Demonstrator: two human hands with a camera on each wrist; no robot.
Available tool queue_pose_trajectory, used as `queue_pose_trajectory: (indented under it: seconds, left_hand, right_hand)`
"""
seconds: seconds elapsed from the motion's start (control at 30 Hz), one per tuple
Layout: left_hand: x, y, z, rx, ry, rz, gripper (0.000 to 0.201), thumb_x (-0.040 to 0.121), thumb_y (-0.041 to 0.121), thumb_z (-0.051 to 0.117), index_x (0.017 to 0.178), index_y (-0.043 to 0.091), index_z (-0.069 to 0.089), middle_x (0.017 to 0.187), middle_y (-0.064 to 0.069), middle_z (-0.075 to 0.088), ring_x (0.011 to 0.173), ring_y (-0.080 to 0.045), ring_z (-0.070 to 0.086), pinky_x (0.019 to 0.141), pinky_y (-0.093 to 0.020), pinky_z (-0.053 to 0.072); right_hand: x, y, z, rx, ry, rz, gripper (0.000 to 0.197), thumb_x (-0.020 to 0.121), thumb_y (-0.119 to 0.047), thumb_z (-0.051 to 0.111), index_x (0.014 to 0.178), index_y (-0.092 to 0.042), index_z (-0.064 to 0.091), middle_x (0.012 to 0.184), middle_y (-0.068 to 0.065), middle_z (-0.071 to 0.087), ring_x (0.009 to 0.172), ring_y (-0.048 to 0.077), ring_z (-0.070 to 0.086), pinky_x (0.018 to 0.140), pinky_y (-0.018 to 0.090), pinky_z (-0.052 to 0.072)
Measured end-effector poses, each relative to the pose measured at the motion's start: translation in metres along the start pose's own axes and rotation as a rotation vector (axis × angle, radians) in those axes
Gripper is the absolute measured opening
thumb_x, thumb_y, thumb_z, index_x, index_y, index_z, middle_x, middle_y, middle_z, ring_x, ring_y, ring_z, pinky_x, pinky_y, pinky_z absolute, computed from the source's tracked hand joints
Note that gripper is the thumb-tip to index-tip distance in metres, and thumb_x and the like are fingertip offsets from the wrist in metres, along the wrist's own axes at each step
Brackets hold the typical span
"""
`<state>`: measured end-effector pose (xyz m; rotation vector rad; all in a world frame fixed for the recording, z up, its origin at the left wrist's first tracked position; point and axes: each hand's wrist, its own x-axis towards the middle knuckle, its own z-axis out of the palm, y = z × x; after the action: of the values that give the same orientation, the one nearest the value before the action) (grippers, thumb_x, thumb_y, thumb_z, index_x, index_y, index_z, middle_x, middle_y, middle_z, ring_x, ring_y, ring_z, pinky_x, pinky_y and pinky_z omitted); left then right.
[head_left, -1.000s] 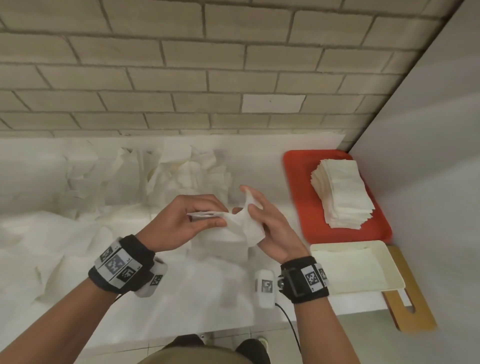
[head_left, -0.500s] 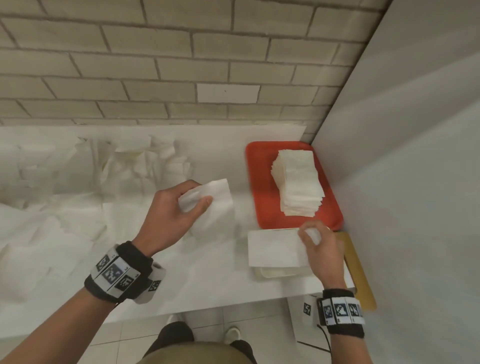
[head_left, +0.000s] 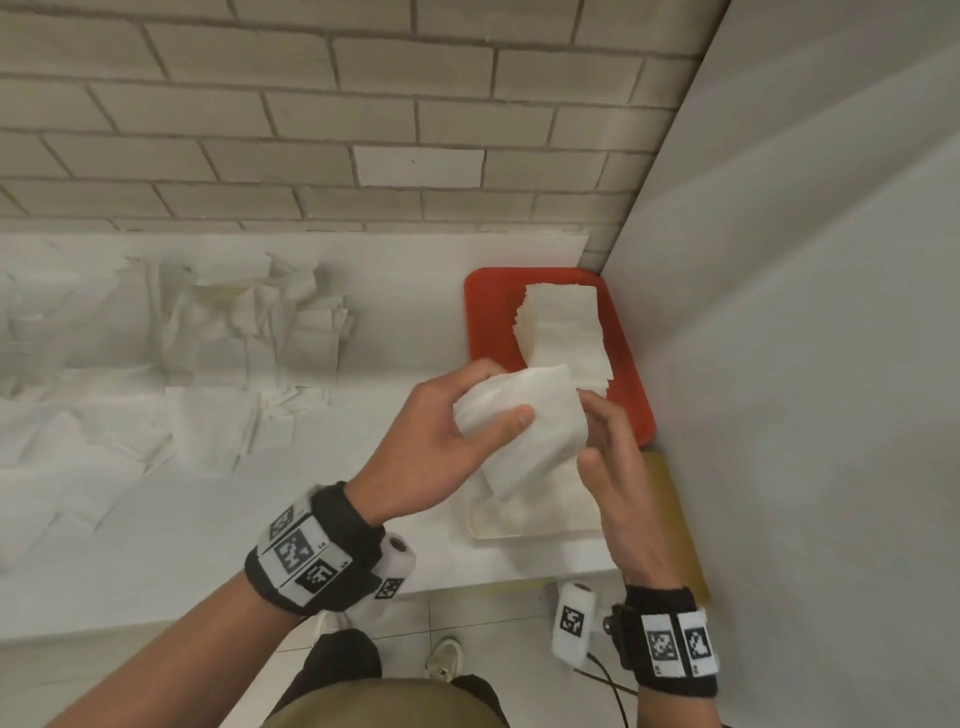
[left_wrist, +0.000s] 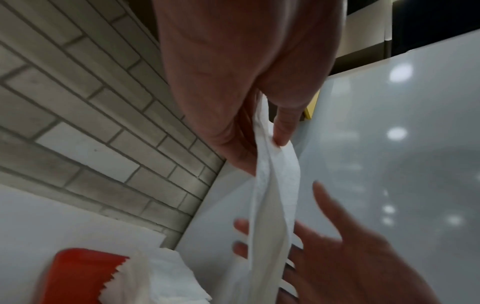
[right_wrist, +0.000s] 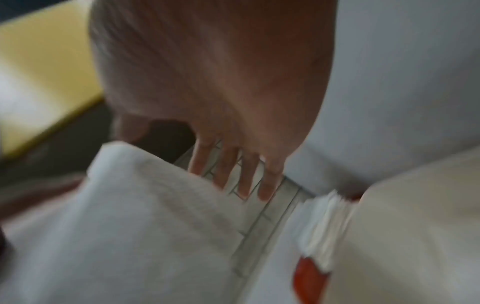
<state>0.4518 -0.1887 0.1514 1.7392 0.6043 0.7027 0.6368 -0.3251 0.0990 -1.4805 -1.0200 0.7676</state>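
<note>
My left hand (head_left: 498, 423) grips a limp white napkin (head_left: 524, 415) by its upper edge, thumb in front and fingers behind; it hangs over the cream tray (head_left: 488, 525). In the left wrist view the thumb and fingers pinch the napkin (left_wrist: 275, 185) at its top. My right hand (head_left: 592, 428) is at the napkin's right edge with fingers (right_wrist: 244, 176) straight and spread, holding nothing. A stack of folded napkins (head_left: 563, 327) sits on the red tray (head_left: 628, 400) just beyond.
A loose pile of unfolded napkins (head_left: 234, 338) covers the left of the white table. A wooden board (head_left: 670, 499) lies under the cream tray's right side. A brick wall runs behind and a grey partition (head_left: 805, 364) closes the right.
My left hand has carried its napkin rightward to above the cream tray. My right hand has left the napkin it laid on that tray and risen to the held one.
</note>
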Motion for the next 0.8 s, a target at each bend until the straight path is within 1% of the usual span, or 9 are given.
queue_pose_trajectory:
  seconds: [0.07,0.17,0.23,0.3,0.4,0.47,0.6,0.7,0.8]
  left_hand:
    - [0.003,0.002,0.012,-0.029,0.009,0.01,0.007,0.101,0.023,0.075,0.1,0.017,0.071,0.09,0.008,0.072,0.082,-0.011,0.069,0.071,-0.023,0.051]
    - [0.005,-0.009,0.018,-0.009,0.159,-0.005,0.007,0.101,0.025,0.075,0.099,0.019,0.072,0.092,0.007,0.074,0.086,-0.015,0.072,0.074,-0.028,0.055]
    - [0.002,-0.033,0.018,0.131,0.233,-0.022,0.009,0.1,0.029,0.077,0.098,0.022,0.071,0.096,0.011,0.073,0.092,-0.014,0.07,0.08,-0.033,0.057]
    - [-0.002,-0.066,0.022,0.361,0.242,-0.039,0.017,0.097,0.034,0.078,0.095,0.02,0.068,0.102,0.012,0.068,0.099,-0.015,0.063,0.086,-0.034,0.054]
    - [-0.011,-0.111,0.036,0.583,0.173,-0.114,0.024,0.091,0.036,0.082,0.089,0.018,0.066,0.118,0.006,0.059,0.111,-0.021,0.049,0.095,-0.033,0.048]
    - [-0.013,-0.132,0.047,0.734,0.072,-0.16,0.024,0.089,0.039,0.081,0.086,0.018,0.07,0.134,0.002,0.054,0.123,-0.025,0.043,0.099,-0.04,0.047]
    - [-0.012,-0.151,0.065,0.918,-0.135,-0.285,0.021,0.089,0.038,0.073,0.086,0.018,0.074,0.154,-0.006,0.041,0.142,-0.03,0.031,0.106,-0.043,0.041]
    - [-0.008,-0.154,0.066,0.901,-0.174,-0.28,0.024,0.086,0.039,0.076,0.092,0.017,0.07,0.154,-0.007,0.042,0.142,-0.032,0.035,0.105,-0.045,0.043]
    - [-0.01,-0.151,0.046,0.761,-0.111,-0.22,0.036,0.084,0.045,0.081,0.104,0.021,0.063,0.147,-0.001,0.044,0.134,-0.026,0.04,0.102,-0.041,0.045]
  right_hand:
    - [0.003,-0.006,-0.001,0.065,-0.077,0.068,0.053,0.096,-0.034,0.08,0.144,-0.027,0.06,0.137,-0.003,0.071,0.126,0.018,0.069,0.102,0.04,0.059]
    - [0.005,0.007,-0.015,-0.04,0.084,0.201,0.039,0.089,-0.02,0.089,0.124,-0.029,0.074,0.117,-0.004,0.08,0.111,0.018,0.077,0.098,0.051,0.062]
    - [0.003,0.021,-0.027,0.04,0.219,0.253,0.033,0.088,-0.015,0.089,0.117,-0.023,0.074,0.111,0.0,0.082,0.104,0.023,0.079,0.094,0.052,0.064]
    - [0.002,0.033,-0.034,0.088,0.344,0.282,0.035,0.089,-0.013,0.087,0.119,-0.019,0.07,0.107,-0.003,0.083,0.101,0.021,0.08,0.088,0.043,0.067]
    - [0.005,0.062,-0.035,-0.293,0.433,0.281,0.039,0.087,-0.025,0.09,0.116,-0.028,0.064,0.095,-0.012,0.079,0.089,0.011,0.077,0.079,0.038,0.065]
    - [0.006,0.079,-0.031,-0.599,0.404,0.256,0.042,0.086,-0.032,0.091,0.115,-0.028,0.061,0.093,-0.011,0.074,0.086,0.018,0.074,0.076,0.043,0.063]
    - [0.009,0.104,-0.016,-1.131,0.324,0.279,0.046,0.079,-0.036,0.094,0.11,-0.023,0.062,0.081,-0.001,0.076,0.095,0.034,0.067,0.088,0.047,0.047]
    - [0.012,0.109,-0.006,-1.249,0.312,0.336,0.035,0.076,-0.035,0.096,0.091,-0.023,0.067,0.067,-0.006,0.061,0.095,0.034,0.061,0.086,0.047,0.042]
    - [0.015,0.109,0.0,-1.232,0.335,0.392,0.023,0.085,-0.041,0.09,0.089,-0.025,0.074,0.074,0.0,0.059,0.099,0.038,0.059,0.089,0.052,0.043]
